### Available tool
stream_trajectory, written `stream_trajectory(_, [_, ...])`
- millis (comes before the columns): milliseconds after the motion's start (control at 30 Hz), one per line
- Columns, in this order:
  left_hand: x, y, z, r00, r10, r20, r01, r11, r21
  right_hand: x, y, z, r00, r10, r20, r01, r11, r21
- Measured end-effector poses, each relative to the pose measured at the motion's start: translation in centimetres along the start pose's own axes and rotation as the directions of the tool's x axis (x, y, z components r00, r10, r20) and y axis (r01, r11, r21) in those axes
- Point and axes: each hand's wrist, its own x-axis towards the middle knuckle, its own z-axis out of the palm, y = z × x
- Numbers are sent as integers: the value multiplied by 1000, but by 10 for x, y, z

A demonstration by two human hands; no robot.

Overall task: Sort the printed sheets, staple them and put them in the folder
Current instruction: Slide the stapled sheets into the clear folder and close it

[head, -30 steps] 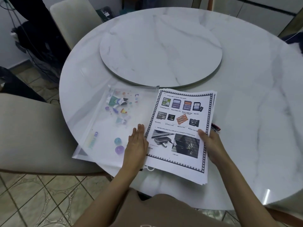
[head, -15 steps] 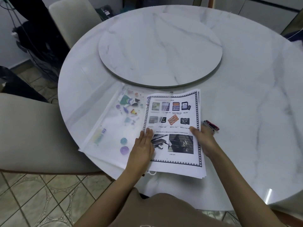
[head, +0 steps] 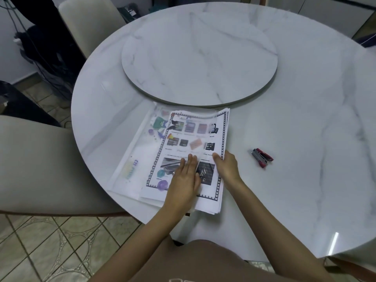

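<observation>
The stack of printed sheets (head: 205,131) lies on the near side of the round marble table (head: 305,139), at about 6 o'clock on its top. Its left part is slid under the clear cover of a transparent plastic folder (head: 134,151), whose coloured cartoon prints show over the page. The top sheet has a black-and-white film-strip border, two rows of small memory-card pictures and two larger dark photographs below. White lettering on one black card appears to read SanDisk. The captions under the pictures are too blurred to read. The left hand (head: 184,180) lies flat on the lower middle of the page with its fingers straight and together, pressing down and holding nothing. The right hand (head: 225,165) grips the right edge of the stack, thumb on top and fingers curled beneath. The sheets' near edges fan out slightly over the table rim. At 3 o'clock from the sheets, well apart from the right hand, a small red and grey stapler (head: 262,157) lies on the bare marble. At 12 o'clock, just beyond the top of the folder, sits a raised round marble turntable (head: 199,58). A beige padded chair (head: 40,169) stands at 9 o'clock, its seat tucked under the table edge, and a second one (head: 89,21) stands at 11 o'clock. Dark bags and cables (head: 40,58) crowd the wall at 10 o'clock, and patterned floor tiles (head: 50,251) show at 7 o'clock.
</observation>
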Motion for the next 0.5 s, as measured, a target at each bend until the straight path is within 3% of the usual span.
stream_trajectory(67, [0, -11, -12, 998, -38, -42, 34, 995, -97, -1, 6, -1, 998, 17, 53, -19, 999, 42])
stream_trajectory(133, [5, -31, -34, 976, -136, -169, 104, 976, -190, -3, 13, -5, 994, 41, 104, -49, 995, 81])
stream_trajectory(233, [24, -82, -67, 890, -316, -330, 282, 948, -147, -5, 17, -10, 985, 75, 157, -101, 982, 161])
stream_trajectory(333, [39, -126, -88, 811, -507, -291, 482, 862, -156, -3, 17, -10, 967, 111, 227, -170, 950, 261])
stream_trajectory(500, [43, -139, -98, 795, -534, -287, 507, 845, -168, -4, 16, -2, 927, 145, 345, -278, 885, 373])
